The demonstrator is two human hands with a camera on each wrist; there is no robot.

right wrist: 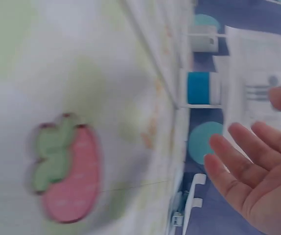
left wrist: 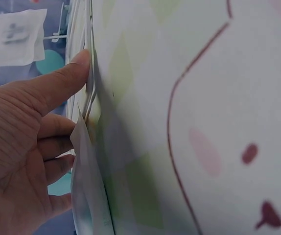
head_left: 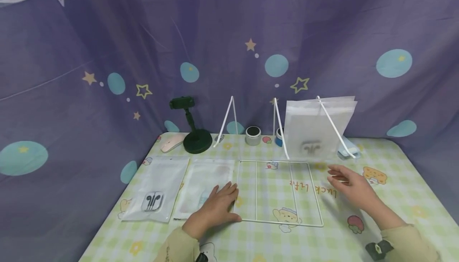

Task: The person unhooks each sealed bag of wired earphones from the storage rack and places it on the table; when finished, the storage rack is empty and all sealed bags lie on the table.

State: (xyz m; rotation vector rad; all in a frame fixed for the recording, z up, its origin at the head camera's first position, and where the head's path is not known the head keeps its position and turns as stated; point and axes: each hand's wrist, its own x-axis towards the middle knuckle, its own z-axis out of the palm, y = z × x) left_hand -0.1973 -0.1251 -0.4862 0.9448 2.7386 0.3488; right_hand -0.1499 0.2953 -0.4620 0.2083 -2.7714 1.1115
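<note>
A white wire rack (head_left: 279,223) stands on the table, with three prongs slanting up at its back. My left hand (head_left: 218,206) rests at the rack's left front corner, thumb against the wire and fingers over the edge of a flat zip bag (head_left: 201,174). Left of that bag lies another zip bag (head_left: 161,182) holding wired earphones in a small case. White zip bags (head_left: 305,122) hang on the right prong, the front one showing earphones through it. My right hand (head_left: 353,186) hovers in front of them, its fingers loosely bent and holding nothing.
A dark green phone stand (head_left: 198,141) and a pale mouse (head_left: 173,142) stand at the back left. Behind the rack are a silver-and-white round jar (head_left: 253,138) and a blue one (head_left: 278,140). Light blue folded items (head_left: 348,150) lie behind the hanging bags. A purple curtain (head_left: 222,22) closes off the back.
</note>
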